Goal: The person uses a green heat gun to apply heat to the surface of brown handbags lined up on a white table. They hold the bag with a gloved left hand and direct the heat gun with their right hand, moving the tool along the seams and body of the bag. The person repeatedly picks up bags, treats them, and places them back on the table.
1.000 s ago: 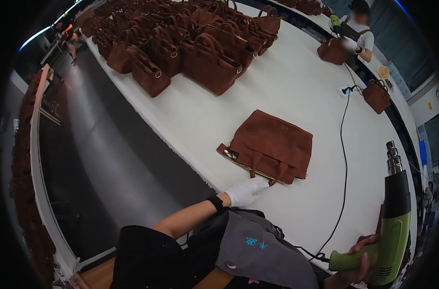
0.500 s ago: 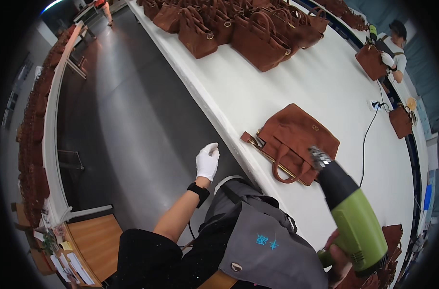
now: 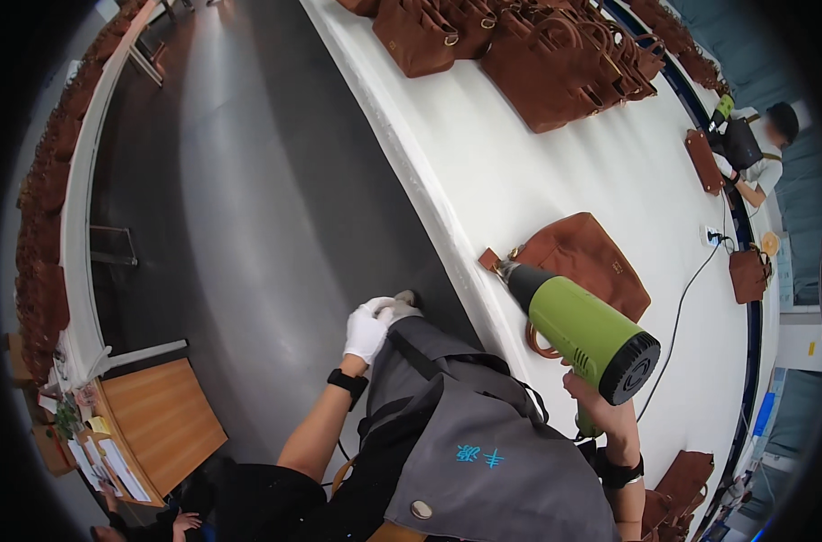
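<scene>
My bare right hand [image 3: 593, 394] is wrapped round the handle of a green and black heat gun [image 3: 578, 321]. The gun's metal nozzle points left, close to the small leather tab at the near-left end of a brown handbag [image 3: 600, 257]. That bag lies flat on the white table, its body partly hidden behind the gun, one handle showing below. My left hand [image 3: 368, 330], in a white glove, hangs off the table beside my knee. Its fingers are curled together, and I see nothing held in them.
Several brown handbags [image 3: 546, 68] crowd the far end of the white table [image 3: 483, 149]; more [image 3: 677, 488] lie at the near right. A black cord [image 3: 680, 325] crosses the table to a socket. Across the table a person [image 3: 758, 149] handles a bag. A wooden desk [image 3: 162, 425] stands left.
The heat gun has swung up and left, its nozzle moving from over the bag's body to its end tab. My left hand has dropped slightly toward my knee. The view has shifted.
</scene>
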`<state>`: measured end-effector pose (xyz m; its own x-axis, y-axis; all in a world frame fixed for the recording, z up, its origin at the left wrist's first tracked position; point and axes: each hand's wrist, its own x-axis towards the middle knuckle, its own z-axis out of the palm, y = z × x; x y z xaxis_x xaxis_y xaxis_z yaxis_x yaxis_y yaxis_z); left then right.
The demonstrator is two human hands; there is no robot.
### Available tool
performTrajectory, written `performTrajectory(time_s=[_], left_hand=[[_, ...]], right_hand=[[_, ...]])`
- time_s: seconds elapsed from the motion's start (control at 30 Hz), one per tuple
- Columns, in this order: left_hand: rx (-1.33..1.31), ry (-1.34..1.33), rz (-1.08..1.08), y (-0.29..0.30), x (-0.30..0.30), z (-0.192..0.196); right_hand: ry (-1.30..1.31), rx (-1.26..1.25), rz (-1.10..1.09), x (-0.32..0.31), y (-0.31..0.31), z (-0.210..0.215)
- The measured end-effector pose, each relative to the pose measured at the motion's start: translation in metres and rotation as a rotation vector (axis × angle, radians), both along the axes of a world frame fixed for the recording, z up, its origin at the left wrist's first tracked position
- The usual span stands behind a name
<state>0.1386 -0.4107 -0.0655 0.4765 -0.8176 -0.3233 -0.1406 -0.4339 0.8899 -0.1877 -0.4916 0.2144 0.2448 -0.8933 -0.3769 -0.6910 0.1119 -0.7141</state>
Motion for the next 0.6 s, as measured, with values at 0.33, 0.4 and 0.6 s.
performTrajectory(time_s=[0.33,0.4,0.6], left_hand=[[0.139,0.004,0.175,0.002,0.071,-0.006],[0.134,0.015,0.206,-0.005,0.084,-0.004],[-0.06,-0.011,0.421,-0.03,0.125,0.014]], right_hand=[[0.119,0.104,-0.026,0.02,-0.014,0.009],[-0.009,0.231,-0.142,0.033,-0.012,0.02],[0.178,0.227,-0.193,0.045,-0.005,0.046]])
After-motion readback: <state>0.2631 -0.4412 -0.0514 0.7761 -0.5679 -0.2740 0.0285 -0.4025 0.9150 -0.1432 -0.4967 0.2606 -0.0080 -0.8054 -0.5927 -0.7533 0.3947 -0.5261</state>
